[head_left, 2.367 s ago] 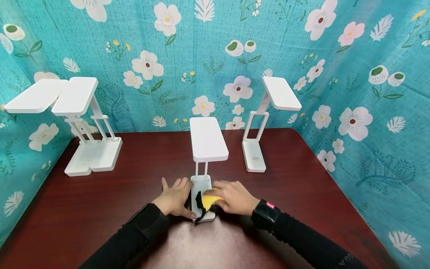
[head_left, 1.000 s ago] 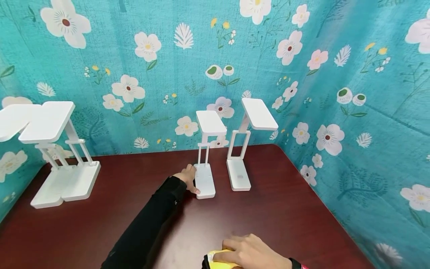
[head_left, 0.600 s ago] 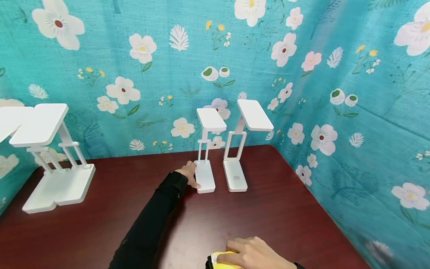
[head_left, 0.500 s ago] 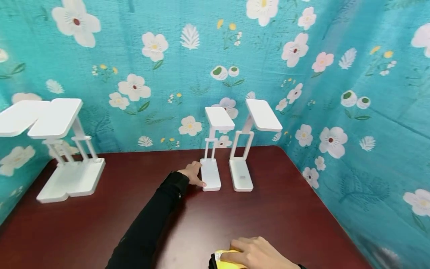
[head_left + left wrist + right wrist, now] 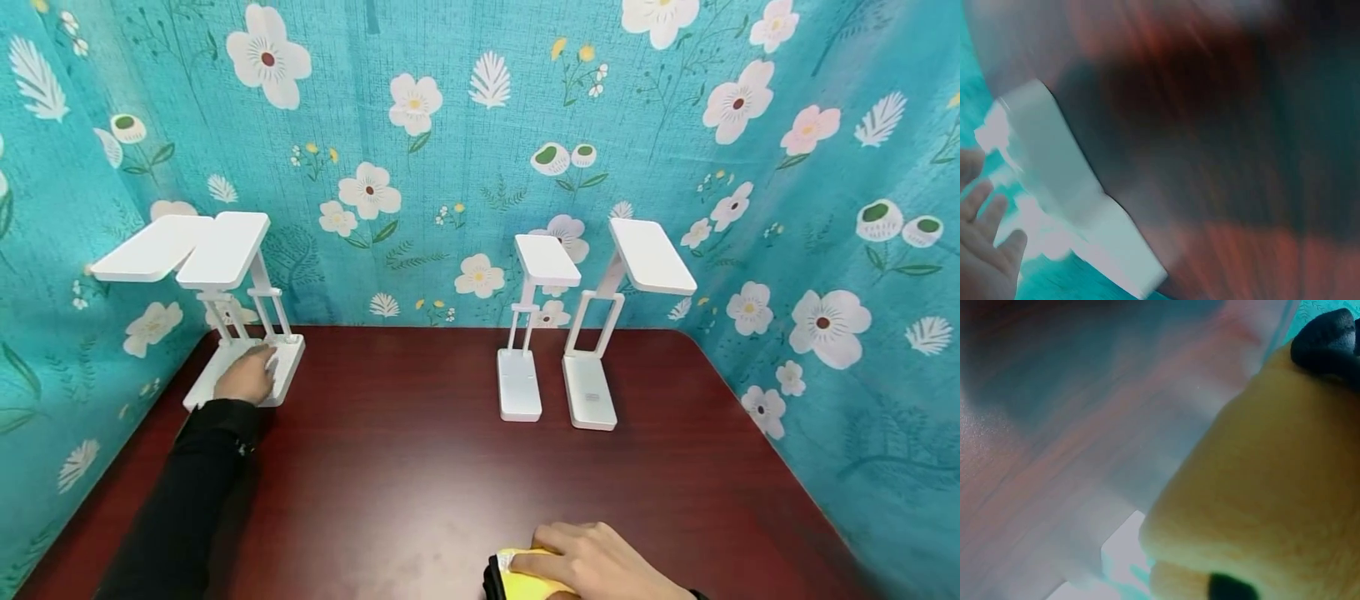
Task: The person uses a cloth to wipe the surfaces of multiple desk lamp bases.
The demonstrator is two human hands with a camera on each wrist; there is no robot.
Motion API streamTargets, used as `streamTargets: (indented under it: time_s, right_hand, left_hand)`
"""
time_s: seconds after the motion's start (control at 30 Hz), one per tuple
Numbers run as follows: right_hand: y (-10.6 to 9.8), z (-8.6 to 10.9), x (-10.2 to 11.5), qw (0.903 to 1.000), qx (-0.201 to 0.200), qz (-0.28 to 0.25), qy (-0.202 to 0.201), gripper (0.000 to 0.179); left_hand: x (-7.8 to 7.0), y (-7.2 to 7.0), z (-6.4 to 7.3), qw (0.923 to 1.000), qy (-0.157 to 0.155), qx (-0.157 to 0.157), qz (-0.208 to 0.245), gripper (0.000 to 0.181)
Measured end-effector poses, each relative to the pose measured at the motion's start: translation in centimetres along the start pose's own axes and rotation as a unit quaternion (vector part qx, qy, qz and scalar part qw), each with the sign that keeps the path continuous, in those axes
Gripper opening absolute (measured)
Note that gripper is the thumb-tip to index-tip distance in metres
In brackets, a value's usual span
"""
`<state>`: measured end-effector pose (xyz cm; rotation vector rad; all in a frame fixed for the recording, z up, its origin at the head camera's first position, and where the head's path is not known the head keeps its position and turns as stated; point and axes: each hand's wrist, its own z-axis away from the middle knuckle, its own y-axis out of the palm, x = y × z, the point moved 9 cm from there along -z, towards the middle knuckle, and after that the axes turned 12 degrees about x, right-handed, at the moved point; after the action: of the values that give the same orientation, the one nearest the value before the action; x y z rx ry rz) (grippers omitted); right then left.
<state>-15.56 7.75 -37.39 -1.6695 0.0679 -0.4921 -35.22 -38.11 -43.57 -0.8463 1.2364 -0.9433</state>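
My left hand (image 5: 246, 375) reaches over the bases of two white folding desk lamps standing side by side at the far left, the right one of the pair (image 5: 282, 382) and the left one (image 5: 202, 385). In the left wrist view its fingers (image 5: 1013, 247) are spread and loosely bent beside the blurred white bases (image 5: 1054, 150), with nothing between them. My right hand (image 5: 603, 567) holds a folded yellow cloth (image 5: 525, 577) with a black edge low at the front of the table; the cloth (image 5: 1241, 487) fills much of the right wrist view.
Two more white folding lamps stand at the back right, a shorter one (image 5: 519, 387) and, just right of it, a taller one (image 5: 590, 396). The dark red-brown table (image 5: 390, 467) has a flowered turquoise curtain (image 5: 450, 133) behind it and along both sides.
The shorter lamp was wiped with the cloth, then shifted back beside the right lamp. My left hand has since let go and moved left to the lamp pair. The right hand keeps the cloth.
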Motion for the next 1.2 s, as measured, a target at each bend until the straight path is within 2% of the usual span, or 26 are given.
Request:
streamTargets:
  time_s: [0.07, 0.13, 0.23, 0.33, 0.43, 0.53, 0.67, 0.77, 0.83, 0.93, 1.03, 1.2]
  right_hand:
    - [0.0, 0.3, 0.0, 1.0, 0.001, -0.001, -0.002, 0.021]
    - [-0.1, 0.6, 0.1, 0.9998, -0.005, 0.013, -0.013, 0.02]
    - [0.0, 0.9, 0.0, 0.9995, -0.003, 0.021, -0.024, 0.02]
    - [0.1, 0.8, -0.2, 0.9993, 0.011, 0.025, -0.024, 0.026]
    - [0.3, 0.5, -0.4, 0.9991, 0.026, 0.027, -0.02, 0.036]
    - [0.4, 0.1, -0.4, 0.999, 0.028, 0.029, -0.019, 0.042]
    - [0.4, -0.3, -0.4, 0.9995, 0.023, 0.016, -0.016, 0.042]
    - [0.4, -0.3, -0.3, 0.9997, 0.015, 0.013, -0.017, 0.044]
    - [0.4, -0.2, -0.3, 0.9996, 0.006, 0.02, -0.019, 0.046]
    - [0.3, -0.2, -0.2, 0.9985, -0.01, 0.046, -0.027, 0.05]
    - [0.2, -0.1, 0.0, 0.9963, -0.024, 0.074, -0.036, 0.054]
    - [0.3, -0.2, 0.1, 0.9946, -0.03, 0.091, -0.04, 0.053]
  left_hand:
    - [1.3, 1.0, 0.5, 0.9995, -0.004, 0.029, -0.009, 0.049]
    - [1.9, 1.9, 1.0, 0.9986, -0.003, 0.053, -0.007, 0.049]
    - [2.2, 2.8, 1.5, 0.9976, 0.001, 0.069, -0.006, 0.047]
    - [1.7, 2.9, 2.2, 0.9975, 0.015, 0.068, -0.015, 0.045]
    - [0.4, 2.7, 3.1, 0.9965, 0.039, 0.063, -0.039, 0.044]
    - [-1.6, 2.8, 4.1, 0.994, 0.074, 0.05, -0.064, 0.042]
    - [-5.2, 3.6, 5.9, 0.9862, 0.133, -0.005, -0.098, 0.037]
    - [-8.4, 4.5, 7.5, 0.9796, 0.168, -0.049, -0.098, 0.032]
    - [-10.6, 5.2, 8.6, 0.9772, 0.182, -0.067, -0.086, 0.03]
    - [-13.6, 6.2, 10.4, 0.9754, 0.188, -0.09, -0.072, 0.03]
    - [-16.3, 7.2, 12.3, 0.9748, 0.179, -0.108, -0.077, 0.03]
    - [-20.5, 9.1, 14.9, 0.9749, 0.156, -0.106, -0.119, 0.031]
